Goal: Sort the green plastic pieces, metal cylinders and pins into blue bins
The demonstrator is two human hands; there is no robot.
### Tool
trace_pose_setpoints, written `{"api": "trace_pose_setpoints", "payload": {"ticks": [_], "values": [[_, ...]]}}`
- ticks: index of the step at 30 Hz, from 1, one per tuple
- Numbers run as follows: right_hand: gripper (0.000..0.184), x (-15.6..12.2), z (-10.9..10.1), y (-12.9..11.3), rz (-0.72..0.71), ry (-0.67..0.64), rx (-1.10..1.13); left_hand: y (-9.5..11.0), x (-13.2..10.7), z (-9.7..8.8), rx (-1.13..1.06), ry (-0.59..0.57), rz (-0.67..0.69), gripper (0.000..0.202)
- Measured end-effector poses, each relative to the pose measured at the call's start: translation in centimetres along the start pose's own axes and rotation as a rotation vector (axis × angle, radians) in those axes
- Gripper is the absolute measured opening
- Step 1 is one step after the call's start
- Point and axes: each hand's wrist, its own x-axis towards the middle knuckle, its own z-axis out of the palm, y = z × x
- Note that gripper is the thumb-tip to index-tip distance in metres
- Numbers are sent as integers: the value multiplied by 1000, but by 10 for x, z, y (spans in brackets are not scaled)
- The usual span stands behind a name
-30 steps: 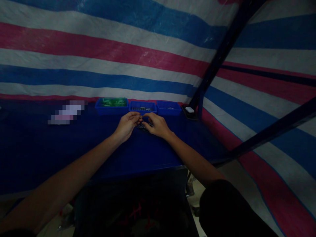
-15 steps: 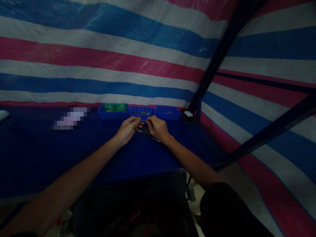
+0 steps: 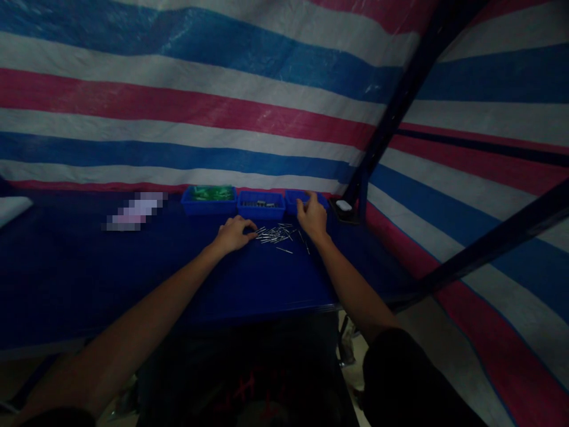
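Note:
My left hand (image 3: 235, 235) is low over the table at the left end of a loose pile of thin, shiny metal pins (image 3: 274, 234). Its thumb and forefinger are curved with a small gap between them, the tips right by the nearest pins. My right hand (image 3: 313, 217) is raised at the front of the right blue bin (image 3: 291, 201), thumb and forefinger apart, with nothing visible in them. It hides much of that bin. The middle blue bin (image 3: 261, 212) holds small grey metal pieces. In the left blue bin (image 3: 208, 207) are green pieces.
A white object on a dark tray (image 3: 351, 218) lies right of the bins, beside a dark frame post (image 3: 362, 198). A blurred-out pale patch (image 3: 136, 212) and a white item (image 3: 13, 209) lie to the left. Striped sheeting (image 3: 200, 107) closes off the back.
My hands were together in front of the middle bin and have separated. The left has dropped to the pin pile; the right has moved to the right bin. More of the pile shows.

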Motion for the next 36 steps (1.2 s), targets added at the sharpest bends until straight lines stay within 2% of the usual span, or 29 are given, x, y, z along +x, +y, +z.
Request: {"api": "trace_pose_setpoints", "payload": {"ticks": [4, 6, 9, 13, 17, 20, 25, 29, 36], "values": [[33, -20, 2, -28, -236, -203, 88, 7, -1, 2, -49, 26, -25, 11], [32, -28, 3, -38, -324, -263, 100, 7, -3, 3, -70, 63, -31, 10], [31, -34, 3, -45, -387, -297, 94, 6, -7, 3, -62, 89, -8, 12], [29, -35, 3, -44, -397, -318, 76, 6, -10, 0, 38, 58, 86, 13], [26, -34, 3, -43, -400, -325, 73, 7, -10, 0, 71, -1, 55, 16], [25, -34, 2, -43, -418, -319, 84, 8, -10, 1, 68, 13, 35, 14], [24, -35, 4, -43, -515, -316, 160, 19, -10, -12, -165, 176, 129, 12], [22, -37, 2, -47, -532, -212, 248, 29, -12, -25, -354, 306, 191, 7], [21, -38, -1, -50, -566, -151, 288, 25, -13, -20, -480, 369, 203, 13]]}}
